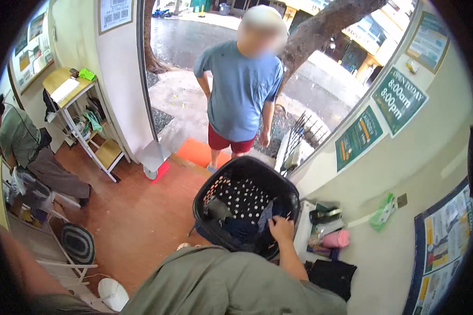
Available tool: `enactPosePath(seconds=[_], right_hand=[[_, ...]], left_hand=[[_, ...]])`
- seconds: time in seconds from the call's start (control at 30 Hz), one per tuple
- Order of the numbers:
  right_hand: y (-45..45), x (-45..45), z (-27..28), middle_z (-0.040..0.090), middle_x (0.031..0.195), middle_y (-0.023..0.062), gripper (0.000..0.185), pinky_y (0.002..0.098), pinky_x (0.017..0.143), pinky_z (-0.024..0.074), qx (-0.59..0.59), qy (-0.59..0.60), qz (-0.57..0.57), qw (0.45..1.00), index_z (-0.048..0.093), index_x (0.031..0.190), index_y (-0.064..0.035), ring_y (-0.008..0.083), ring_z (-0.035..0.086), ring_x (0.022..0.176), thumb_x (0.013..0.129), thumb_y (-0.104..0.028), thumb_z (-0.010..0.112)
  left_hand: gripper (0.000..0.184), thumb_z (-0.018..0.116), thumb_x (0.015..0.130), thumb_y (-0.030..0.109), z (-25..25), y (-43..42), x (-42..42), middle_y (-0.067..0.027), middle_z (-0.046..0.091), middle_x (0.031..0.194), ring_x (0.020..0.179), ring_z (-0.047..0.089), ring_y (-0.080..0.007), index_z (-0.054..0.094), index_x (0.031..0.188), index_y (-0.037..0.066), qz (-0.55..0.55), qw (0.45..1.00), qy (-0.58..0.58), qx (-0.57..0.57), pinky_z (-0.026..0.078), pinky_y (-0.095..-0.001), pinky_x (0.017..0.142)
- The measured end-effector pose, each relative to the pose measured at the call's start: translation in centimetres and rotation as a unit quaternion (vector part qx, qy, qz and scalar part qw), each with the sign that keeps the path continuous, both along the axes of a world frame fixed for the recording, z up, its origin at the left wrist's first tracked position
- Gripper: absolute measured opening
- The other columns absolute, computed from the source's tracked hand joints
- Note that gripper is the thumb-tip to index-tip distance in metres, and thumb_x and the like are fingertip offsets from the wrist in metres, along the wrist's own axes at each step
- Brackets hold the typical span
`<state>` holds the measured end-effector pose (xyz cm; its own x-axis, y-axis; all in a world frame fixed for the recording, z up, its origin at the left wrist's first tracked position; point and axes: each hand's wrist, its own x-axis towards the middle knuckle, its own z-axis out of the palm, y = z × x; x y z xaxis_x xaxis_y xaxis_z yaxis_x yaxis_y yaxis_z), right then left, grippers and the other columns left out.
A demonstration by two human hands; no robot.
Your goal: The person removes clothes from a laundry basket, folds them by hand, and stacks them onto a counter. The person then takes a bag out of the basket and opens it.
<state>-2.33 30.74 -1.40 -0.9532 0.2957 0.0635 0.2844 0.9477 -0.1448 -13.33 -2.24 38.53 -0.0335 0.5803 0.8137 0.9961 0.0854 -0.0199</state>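
Black basket (263,170) sits centre frame, near rim right up by the wearer's shirt (210,278). Can't see what bears its weight. Inside: polka-dot cloth (243,202) in the middle, grey cloth (218,208) at 9 o'clock, dark cloth (239,229) at 6, blue-grey cloth (266,216) at 4.

Right hand (282,229) is at 4 o'clock on the basket, fingers bent over the side near the blue-grey cloth. Can't tell if it grips rim, cloth, or just rests. Left hand: not in frame, state unknown; only a blurred arm (37,270) at the lower left edge.

Risks, my read:
1. Tipping. If the right hand is the only support, a pull at 4 drops that side.
2. Snag. If the fingers have cloth and rim together, lifting drags the blue-grey cloth out.
3. Knock. Pink container (335,239) at 4 and tape dispenser (326,214) at 3 are near that wall; a swing right clips them.
4. Bump. Person in the blue T-shirt (242,86) stands just past the basket at 12; a shove forward hits them.
5. Footing. Basket blocks the view down; orange mat (192,152) beyond it at 11 could catch a foot.

Further out: scale-like stand (153,156) and shelf unit (110,152) at 10, 2nd person (23,139) between 9 and 10, green signs (399,100) at 2.
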Motion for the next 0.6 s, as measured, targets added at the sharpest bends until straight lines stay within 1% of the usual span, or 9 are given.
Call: enactPosePath(seconds=[0.03,0.13,0.27,0.37,0.43,0.5,0.53,0.57,0.6], right_hand=[[-0.1,0.1,0.1,0.072,0.096,0.0138,0.033,0.0438,0.085,0.0456,-0.009,0.0,-0.004,1.0,0.073,0.1,-0.0103,0.0327,0.066,0.093,0.088,-0.038,0.061],[-0.2,0.3,-0.1,0.06,0.13,0.0138,0.038,0.0475,0.101,0.0383,-0.055,0.049,-0.014,0.997,0.068,0.115,-0.0107,0.0322,0.058,0.115,0.085,-0.033,0.066],[-3.9,-1.4,1.6,0.054,0.136,0.0135,0.041,0.0479,0.102,0.0395,-0.022,0.228,0.03,0.973,0.067,0.115,-0.0118,0.0347,0.05,0.123,0.076,-0.021,0.075],[-6.6,-3.2,0.4,0.054,0.137,0.0175,0.039,0.044,0.107,0.0394,-0.246,0.192,0.104,0.944,0.062,0.121,-0.0054,0.0377,0.049,0.126,0.084,-0.017,0.069],[-6.9,-4.2,-2.8,0.042,0.147,0.0189,0.048,0.0454,0.108,0.038,-0.201,0.11,0.068,0.971,0.056,0.13,-0.0065,0.0378,0.041,0.134,0.087,-0.021,0.069],[-7.1,-4.7,-4.6,0.034,0.152,0.0196,0.063,0.0471,0.11,0.0357,-0.165,0.011,-0.057,0.985,0.047,0.139,-0.007,0.038,0.037,0.137,0.086,-0.03,0.07],[-6.7,-4.8,-6.2,0.032,0.152,0.0198,0.068,0.0472,0.111,0.0348,-0.161,-0.007,-0.108,0.981,0.044,0.141,-0.0071,0.0379,0.036,0.137,0.085,-0.035,0.071],[-7.1,-3.9,-6.8,0.031,0.153,0.0198,0.071,0.0475,0.112,0.0341,-0.156,0.006,-0.105,0.982,0.044,0.142,-0.0075,0.0383,0.035,0.138,0.083,-0.037,0.072],[-7.2,-3.3,-7.2,0.029,0.154,0.0199,0.073,0.0479,0.112,0.0335,-0.15,0.024,-0.102,0.983,0.044,0.142,-0.0078,0.0387,0.034,0.138,0.082,-0.04,0.072]], left_hand=[[0.039,0.053,0.092,0.043,0.4,-0.3,0.2,-0.006,0.058,0.115,0.113,0.052,-0.0206,0.059,0.11,0.009,-0.002,1.0,0.004,0.002,0.03,-0.0425,0.107],[0.04,0.053,0.092,0.045,2.2,-1.9,2.3,-0.0057,0.058,0.115,0.114,0.051,-0.0204,0.059,0.11,0.01,-0.017,0.999,0.046,0.02,0.03,-0.0425,0.107],[0.041,0.053,0.091,0.047,5.4,-7.0,8.9,-0.0052,0.058,0.116,0.115,0.051,-0.02,0.059,0.11,0.01,-0.074,0.981,0.16,0.08,0.029,-0.0426,0.108],[0.042,0.053,0.091,0.048,6.9,-11.2,13.5,-0.0048,0.058,0.116,0.115,0.05,-0.0198,0.059,0.11,0.011,-0.099,0.952,0.242,0.161,0.028,-0.0426,0.109],[0.043,0.054,0.091,0.049,6.7,-13.6,15.2,-0.0046,0.057,0.116,0.116,0.05,-0.0196,0.06,0.111,0.011,-0.089,0.921,0.291,0.244,0.028,-0.0426,0.109],[0.044,0.054,0.091,0.05,3.9,-16.4,15.2,-0.0043,0.057,0.116,0.116,0.05,-0.0194,0.06,0.111,0.011,-0.088,0.887,0.297,0.342,0.027,-0.0426,0.109],[0.045,0.056,0.095,0.046,0.7,-18.3,14.4,-0.0054,0.062,0.122,0.11,0.059,-0.0229,0.054,0.126,0.013,-0.102,0.893,0.259,0.352,0.037,-0.0462,0.104],[0.045,0.053,0.091,0.044,-2.9,-19.1,13.0,-0.0127,0.062,0.118,0.104,0.06,-0.03,0.058,0.116,0.007,-0.163,0.877,0.176,0.417,0.043,-0.0488,0.095],[0.047,0.053,0.089,0.044,-7.3,-19.5,11.3,-0.0159,0.062,0.114,0.099,0.061,-0.0323,0.059,0.112,0.003,-0.086,0.884,0.085,0.452,0.046,-0.048,0.091]])
